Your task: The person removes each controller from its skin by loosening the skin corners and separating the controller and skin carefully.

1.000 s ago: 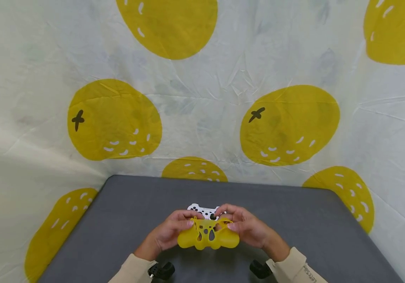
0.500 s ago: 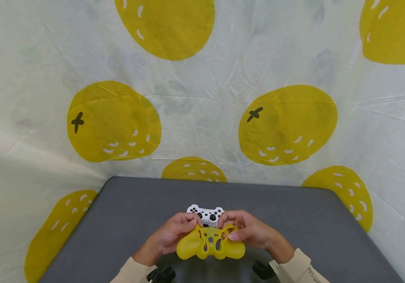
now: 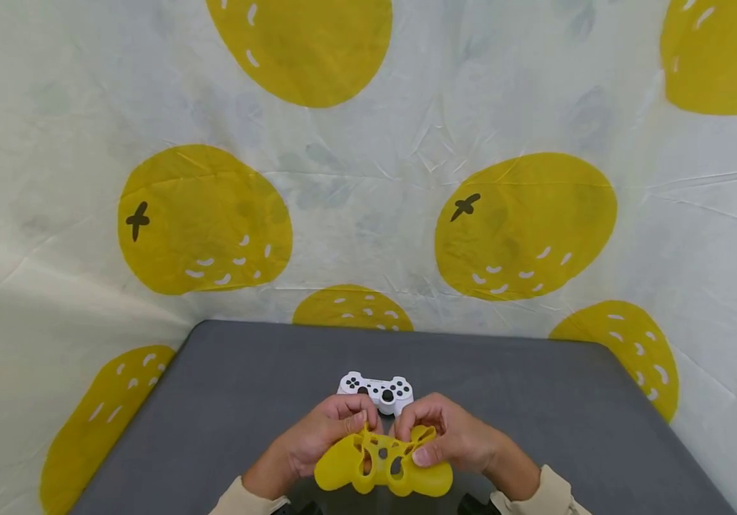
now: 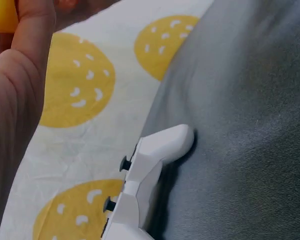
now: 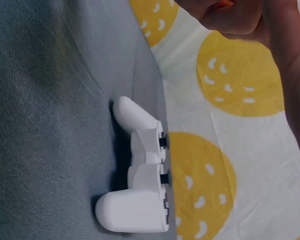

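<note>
A yellow game controller skin, thin and with cut-out holes, is held up between both hands in the head view. My left hand pinches its upper left edge between thumb and fingers. On the other side, my right hand grips the upper right part, thumb pressed on the front. Just beyond the hands lies a white game controller with black sticks, on the grey table. Both wrist views show that controller from the side, with the hands at the upper corners.
The grey table runs back to a white curtain printed with large yellow fruit. The same curtain continues along both sides of the table.
Both hands have come down and nearer to the body with the yellow skin, which now tilts a little. More of the white controller shows; it has stayed in place.
</note>
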`<control>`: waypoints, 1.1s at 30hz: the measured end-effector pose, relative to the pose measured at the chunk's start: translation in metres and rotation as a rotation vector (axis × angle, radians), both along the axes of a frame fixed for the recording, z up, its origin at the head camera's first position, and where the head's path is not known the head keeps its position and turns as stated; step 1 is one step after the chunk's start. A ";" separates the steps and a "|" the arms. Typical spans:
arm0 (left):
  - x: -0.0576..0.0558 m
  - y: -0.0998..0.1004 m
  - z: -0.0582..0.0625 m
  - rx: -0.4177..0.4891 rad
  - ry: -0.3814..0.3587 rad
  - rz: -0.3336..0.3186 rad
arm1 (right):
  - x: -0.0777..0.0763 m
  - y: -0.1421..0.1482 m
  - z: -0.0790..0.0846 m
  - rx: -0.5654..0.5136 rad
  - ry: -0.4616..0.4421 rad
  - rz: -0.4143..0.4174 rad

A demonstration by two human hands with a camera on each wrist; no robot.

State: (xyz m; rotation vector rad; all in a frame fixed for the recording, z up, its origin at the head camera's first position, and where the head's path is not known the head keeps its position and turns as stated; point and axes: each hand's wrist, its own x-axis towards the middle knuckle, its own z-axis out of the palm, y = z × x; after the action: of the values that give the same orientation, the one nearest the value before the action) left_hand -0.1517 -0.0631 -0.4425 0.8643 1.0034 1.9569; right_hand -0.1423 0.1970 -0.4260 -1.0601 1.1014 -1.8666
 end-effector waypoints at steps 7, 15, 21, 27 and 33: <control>-0.002 -0.002 0.001 0.023 -0.113 0.063 | -0.006 0.005 -0.007 -0.060 -0.034 -0.081; -0.007 -0.003 -0.004 -0.033 -0.212 0.133 | -0.004 0.006 0.002 -0.030 -0.157 -0.032; -0.011 -0.010 -0.007 -0.050 -0.188 0.136 | -0.003 0.006 0.002 -0.003 -0.209 -0.100; -0.012 -0.011 -0.008 -0.076 -0.083 0.083 | -0.004 0.004 -0.005 -0.070 -0.170 -0.039; -0.013 -0.011 -0.010 -0.150 -0.078 0.093 | -0.005 0.005 -0.003 -0.042 -0.190 -0.088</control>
State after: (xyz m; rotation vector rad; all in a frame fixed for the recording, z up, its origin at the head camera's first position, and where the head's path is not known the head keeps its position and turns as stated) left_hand -0.1648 -0.0737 -0.4525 0.6641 1.1464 1.9485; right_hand -0.1472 0.2021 -0.4293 -0.8486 1.0161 -2.0213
